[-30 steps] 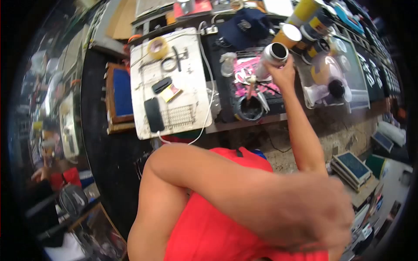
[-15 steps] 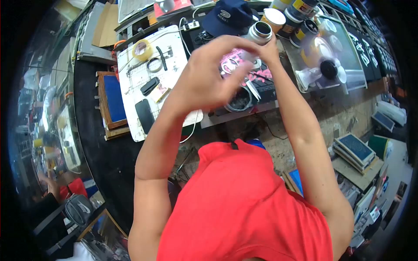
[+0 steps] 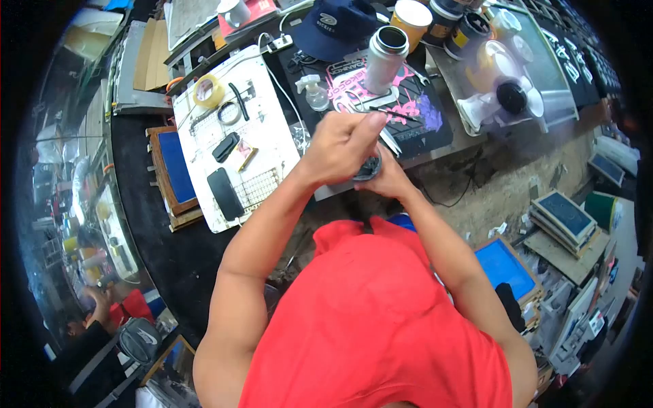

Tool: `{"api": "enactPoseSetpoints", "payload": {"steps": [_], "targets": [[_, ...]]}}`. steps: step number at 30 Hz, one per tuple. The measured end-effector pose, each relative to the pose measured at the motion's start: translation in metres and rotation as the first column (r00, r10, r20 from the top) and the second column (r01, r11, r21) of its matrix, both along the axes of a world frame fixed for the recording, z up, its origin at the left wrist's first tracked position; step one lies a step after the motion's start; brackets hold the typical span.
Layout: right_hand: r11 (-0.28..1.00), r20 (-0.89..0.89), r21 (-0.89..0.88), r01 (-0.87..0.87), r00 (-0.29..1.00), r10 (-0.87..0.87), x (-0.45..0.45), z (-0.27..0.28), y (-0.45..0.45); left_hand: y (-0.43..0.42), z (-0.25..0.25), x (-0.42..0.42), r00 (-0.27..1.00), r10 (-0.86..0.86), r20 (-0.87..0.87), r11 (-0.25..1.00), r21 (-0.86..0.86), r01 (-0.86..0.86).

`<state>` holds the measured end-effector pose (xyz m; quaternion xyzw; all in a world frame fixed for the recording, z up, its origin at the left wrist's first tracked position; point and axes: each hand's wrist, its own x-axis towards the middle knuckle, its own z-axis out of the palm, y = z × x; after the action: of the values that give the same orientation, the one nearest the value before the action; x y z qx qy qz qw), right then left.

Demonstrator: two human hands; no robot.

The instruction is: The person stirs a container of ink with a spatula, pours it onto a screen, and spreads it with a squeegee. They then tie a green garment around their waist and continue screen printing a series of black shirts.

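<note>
We take the big white rectangular board [image 3: 266,119] as landmark. Right of it we log a black mat [image 3: 435,139] with pink and purple marks. A navy cap [image 3: 335,28] lies off its far right corner.

Our left hand [image 3: 340,146] is just right of the board's near half: fingers curled into a fist, thumb along the top; we can't tell what, if anything, it grips. Our right hand [image 3: 386,178], farther right, is partly closed, cupped on the side of the dark round container; fingertips hidden.

Also right of the board, on the mat, we have a pale cylindrical bottle [image 3: 382,71], upright, open dark mouth up. On the board we see a black phone [image 3: 224,194] near its near edge and a yellowish tape roll [image 3: 208,91] by its far left part.

Between our hands, right of the board's near end: a dark round container [image 3: 369,167], mostly covered. Its opening faces up toward us, so we tag its axis as roughly upright; exact tilt and full length hidden. Smaller, a clear spray bottle [image 3: 316,95] stands just right of the board.
</note>
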<state>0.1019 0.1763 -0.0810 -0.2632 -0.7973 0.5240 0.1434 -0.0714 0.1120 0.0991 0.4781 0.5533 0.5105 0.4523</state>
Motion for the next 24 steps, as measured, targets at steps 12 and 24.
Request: {"api": "enactPoseSetpoints", "payload": {"steps": [12,24], "targets": [[0.962,-0.194,-0.099,0.255,0.943,-0.27,-0.012,-0.019,-0.026,-0.063,0.004,0.036,0.988,0.05,-0.145,0.915,0.402,0.012],[0.953,-0.176,0.014,0.303,0.939,-0.296,-0.016,-0.014,-0.02,-0.072,0.009,0.052,0.952,0.232,-0.199,0.821,0.565,-0.082]]}}
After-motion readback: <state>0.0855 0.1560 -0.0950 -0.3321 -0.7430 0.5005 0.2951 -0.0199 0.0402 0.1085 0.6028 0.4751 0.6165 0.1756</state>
